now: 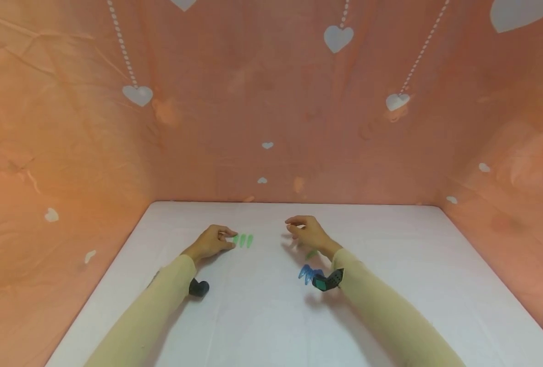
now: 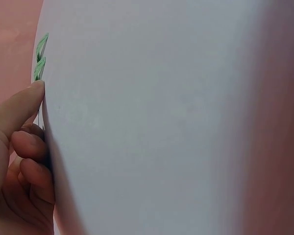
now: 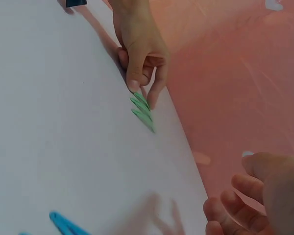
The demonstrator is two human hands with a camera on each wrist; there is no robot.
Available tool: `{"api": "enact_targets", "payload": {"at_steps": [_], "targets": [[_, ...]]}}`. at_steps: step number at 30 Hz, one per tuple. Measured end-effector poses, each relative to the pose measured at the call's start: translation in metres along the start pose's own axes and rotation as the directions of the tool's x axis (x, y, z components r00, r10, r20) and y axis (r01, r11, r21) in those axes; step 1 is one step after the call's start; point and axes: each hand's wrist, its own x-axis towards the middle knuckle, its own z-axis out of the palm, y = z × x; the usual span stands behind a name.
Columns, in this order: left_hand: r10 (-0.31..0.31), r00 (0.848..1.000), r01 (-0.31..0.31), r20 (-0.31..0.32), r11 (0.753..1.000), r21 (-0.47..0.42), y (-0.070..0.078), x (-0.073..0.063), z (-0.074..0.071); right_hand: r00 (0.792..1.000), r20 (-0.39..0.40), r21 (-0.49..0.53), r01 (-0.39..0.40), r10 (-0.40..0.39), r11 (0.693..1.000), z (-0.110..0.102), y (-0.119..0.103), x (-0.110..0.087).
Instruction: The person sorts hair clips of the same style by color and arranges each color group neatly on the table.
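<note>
Orange cloth (image 1: 235, 112) printed with white hearts (image 1: 338, 38) is enclosing a white tabletop (image 1: 262, 316) along its far, left and right sides. Three slender green pieces (image 1: 242, 240) are lying in a row on the far part of the tabletop, slightly left of centre — each piece is pointing roughly from near to far. The left hand (image 1: 211, 242) is reaching in from the left and pinching the leftmost green piece (image 1: 236, 240) with a narrow grip, the thumb at its near end and the forefinger at its far end. The remaining fingers are curling beneath.

The right hand (image 1: 311, 234) is hovering above the tabletop, right of the row and well apart from it. Its fingers are bending loosely, the gap to the thumb is measuring narrow, and nothing is showing between them. A fourth green piece (image 1: 311, 254) is lying below the right wrist. Blue pieces (image 1: 305, 273) are resting nearer — just beside the dark wrist device (image 1: 328, 281), which is partly covering them in the head view.
</note>
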Motion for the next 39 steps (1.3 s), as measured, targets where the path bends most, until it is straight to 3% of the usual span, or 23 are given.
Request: {"api": "enact_targets", "payload": {"at_steps": [11, 18, 32, 39], "targets": [[0.0, 1.0, 0.0, 0.008, 1.0, -0.008, -0.004, 0.002, 0.0, 1.0, -0.011, -0.023, -0.008, 0.008, 1.0, -0.017, 0.016, -0.012], [0.035, 0.999, -0.035, 0.011, 0.999, -0.009, -0.004, 0.003, -0.002, 0.999, -0.019, -0.032, -0.03, 0.03, 0.999, -0.023, 0.031, -0.015], [0.023, 1.0, -0.023, 0.021, 1.0, -0.021, -0.001, -0.002, -0.003, 0.99, 0.007, -0.047, -0.139, 0.139, 0.989, -0.024, 0.04, -0.023], [-0.004, 1.0, 0.004, 0.023, 1.0, -0.025, 0.001, -0.003, -0.003, 0.997, 0.0, -0.068, -0.079, 0.079, 0.995, -0.018, 0.041, -0.021]]}}
